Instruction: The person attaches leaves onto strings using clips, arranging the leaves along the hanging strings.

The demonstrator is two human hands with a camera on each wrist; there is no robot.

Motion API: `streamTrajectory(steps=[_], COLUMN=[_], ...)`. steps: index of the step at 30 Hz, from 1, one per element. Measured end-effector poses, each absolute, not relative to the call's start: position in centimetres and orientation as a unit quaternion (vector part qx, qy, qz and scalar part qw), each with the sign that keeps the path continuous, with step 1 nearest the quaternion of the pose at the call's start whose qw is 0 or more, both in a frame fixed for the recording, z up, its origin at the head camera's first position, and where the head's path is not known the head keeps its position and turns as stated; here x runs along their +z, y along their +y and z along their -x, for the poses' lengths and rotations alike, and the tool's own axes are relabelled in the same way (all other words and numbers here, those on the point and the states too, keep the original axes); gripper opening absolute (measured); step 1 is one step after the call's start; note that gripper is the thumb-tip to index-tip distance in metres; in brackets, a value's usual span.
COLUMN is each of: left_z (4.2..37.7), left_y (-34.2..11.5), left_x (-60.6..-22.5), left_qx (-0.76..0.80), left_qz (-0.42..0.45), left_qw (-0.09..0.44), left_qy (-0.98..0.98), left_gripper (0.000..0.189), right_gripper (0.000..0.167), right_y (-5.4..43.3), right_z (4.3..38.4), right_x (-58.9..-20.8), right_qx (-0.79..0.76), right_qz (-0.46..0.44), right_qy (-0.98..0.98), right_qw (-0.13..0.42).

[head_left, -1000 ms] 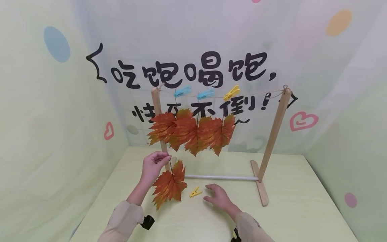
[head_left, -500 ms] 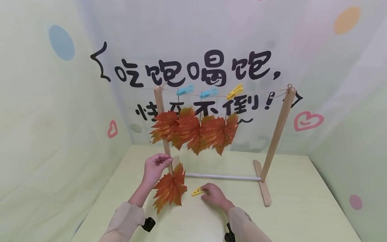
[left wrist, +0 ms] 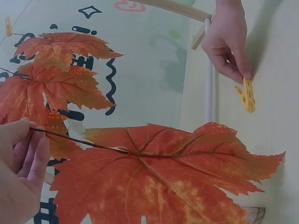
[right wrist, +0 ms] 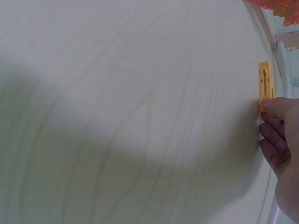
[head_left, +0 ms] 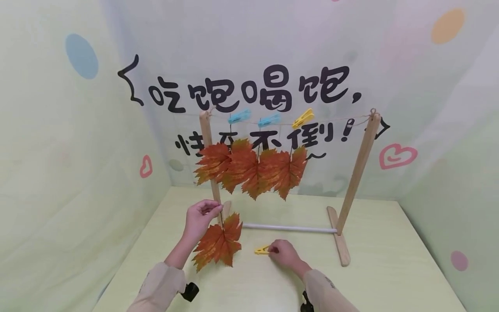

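Observation:
My left hand (head_left: pixel 200 219) pinches the dark stem of a red-orange artificial maple leaf (head_left: pixel 220 242), which hangs beside the left post of a wooden rack. In the left wrist view the leaf (left wrist: pixel 163 163) spreads wide below the fingertips. My right hand (head_left: pixel 285 254) holds a yellow clothespin (head_left: pixel 261 250) by one end, low over the table. The right wrist view shows the thumb on the clothespin (right wrist: pixel 265 84). Three similar leaves (head_left: pixel 253 169) hang overlapping from a string, held by two blue clothespins (head_left: pixel 269 120) and a yellow clothespin (head_left: pixel 303 118).
The rack's right post (head_left: pixel 356 177) stands on a wooden foot (head_left: pixel 338 242). A white rod (head_left: pixel 288 227) joins the two sides near the pale table (head_left: pixel 374 277). Behind is a printed cloth backdrop (head_left: pixel 234 43) with black lettering.
My right hand has closed its fingers on the yellow clothespin lying on the table and shifted it slightly right. The left hand stays by the post; its leaf has swung a little.

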State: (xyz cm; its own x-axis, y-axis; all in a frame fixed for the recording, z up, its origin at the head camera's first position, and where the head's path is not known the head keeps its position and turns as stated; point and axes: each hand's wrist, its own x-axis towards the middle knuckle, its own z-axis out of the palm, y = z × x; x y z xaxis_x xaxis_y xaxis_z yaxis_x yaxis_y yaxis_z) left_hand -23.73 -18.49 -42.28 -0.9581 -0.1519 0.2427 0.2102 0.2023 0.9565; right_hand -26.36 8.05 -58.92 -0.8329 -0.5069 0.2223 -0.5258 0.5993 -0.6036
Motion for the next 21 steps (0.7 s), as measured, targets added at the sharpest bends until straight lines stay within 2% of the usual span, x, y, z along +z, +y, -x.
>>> streamTrajectory(steps=[14,21], left_z=[22.9,21.8], left_y=[-16.9,-15.8], left_x=[-41.8,-40.2], left_qx=[-0.640,-0.636], left_qz=[0.056,0.065], left_qw=[0.124,0.123], left_qy=[-0.756,-0.759], left_gripper=[0.014,0.012], right_gripper=[0.004,0.013], right_y=[13.3,13.9], right_z=[24.5,24.3], right_x=[-58.5,-58.0], right_qx=[0.347,0.354], right_qz=[-0.295,-0.268], right_qy=[-0.890,-0.896], right_qw=[-0.006,0.004])
